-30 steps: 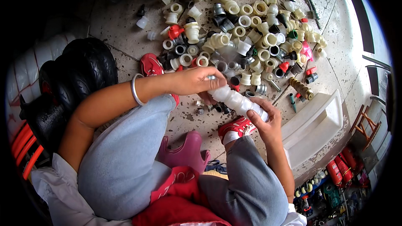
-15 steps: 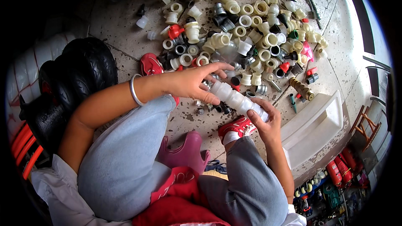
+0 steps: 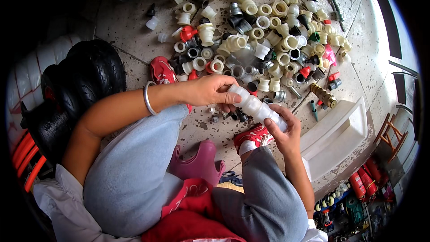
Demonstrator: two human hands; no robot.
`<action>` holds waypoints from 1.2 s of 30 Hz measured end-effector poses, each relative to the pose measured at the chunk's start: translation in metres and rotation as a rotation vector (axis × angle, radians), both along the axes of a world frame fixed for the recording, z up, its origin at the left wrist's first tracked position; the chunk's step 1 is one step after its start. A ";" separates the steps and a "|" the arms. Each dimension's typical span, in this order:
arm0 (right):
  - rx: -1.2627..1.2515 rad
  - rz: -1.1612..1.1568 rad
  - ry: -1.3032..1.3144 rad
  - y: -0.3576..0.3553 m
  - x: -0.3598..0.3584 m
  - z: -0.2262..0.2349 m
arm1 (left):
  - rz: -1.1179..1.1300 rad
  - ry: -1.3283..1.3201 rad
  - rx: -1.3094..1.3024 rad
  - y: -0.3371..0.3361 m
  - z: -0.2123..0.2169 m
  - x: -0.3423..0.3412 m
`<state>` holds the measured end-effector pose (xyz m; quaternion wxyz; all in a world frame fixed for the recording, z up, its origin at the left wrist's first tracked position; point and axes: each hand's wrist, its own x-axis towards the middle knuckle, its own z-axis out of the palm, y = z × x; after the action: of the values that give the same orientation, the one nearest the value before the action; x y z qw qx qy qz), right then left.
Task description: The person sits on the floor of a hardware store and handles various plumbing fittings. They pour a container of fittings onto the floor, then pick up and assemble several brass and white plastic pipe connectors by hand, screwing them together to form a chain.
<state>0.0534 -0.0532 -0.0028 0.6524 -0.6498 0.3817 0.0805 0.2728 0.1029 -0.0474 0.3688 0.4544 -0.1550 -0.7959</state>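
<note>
Between my two hands is a row of white plastic pipe fittings (image 3: 254,106), joined end to end and slanting down to the right. My left hand (image 3: 217,91) is closed on its upper left end, thumb in front and the other fingers partly hidden behind. At the lower right end my right hand (image 3: 285,128) grips it, thumb on the near side. Just beyond the hands lies a loose heap of pipe fittings (image 3: 236,43), mostly cream plastic, with black, grey metal, red and green pieces among them.
A white plastic bin (image 3: 333,136) stands to the right on the worn floor, with a brass fitting (image 3: 323,96) beyond it. Black tyres (image 3: 92,76) are stacked at the left. A pink plastic stool (image 3: 197,163) is between my legs. Red cylinders (image 3: 363,181) sit at the lower right.
My left hand's fingers, spread above the end of the fittings half a second ago, have come down and closed round it. The right hand keeps its grip in nearly the same place.
</note>
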 end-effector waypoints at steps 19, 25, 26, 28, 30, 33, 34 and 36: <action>0.835 -0.141 -0.129 0.009 0.048 -0.015 | 0.610 -0.058 -0.178 -0.027 0.014 0.027; 0.842 -0.295 -0.221 0.033 0.067 -0.004 | 0.605 0.237 -0.137 -0.029 0.025 0.001; 0.643 -0.067 -0.210 0.028 0.066 -0.008 | 0.553 0.253 -0.088 -0.020 0.025 -0.006; 0.221 0.363 -0.165 0.008 0.053 -0.018 | 0.493 0.156 -0.054 -0.007 0.018 -0.008; -0.092 0.244 -0.062 -0.002 0.050 -0.015 | 0.289 0.020 -0.051 0.000 0.014 -0.003; -0.259 0.159 -0.353 -0.008 0.059 0.003 | 0.046 -0.041 -0.075 0.002 0.012 -0.004; -0.287 0.284 -0.366 -0.008 0.058 -0.001 | -0.023 -0.038 -0.087 0.003 0.013 -0.004; -0.360 0.522 -0.371 -0.010 0.051 -0.004 | -0.136 -0.021 -0.084 -0.001 0.015 -0.005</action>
<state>0.1047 -0.0632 -0.0073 0.5431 -0.8333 0.0863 0.0568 0.2679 0.1020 -0.0324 0.3310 0.4352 -0.2226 -0.8071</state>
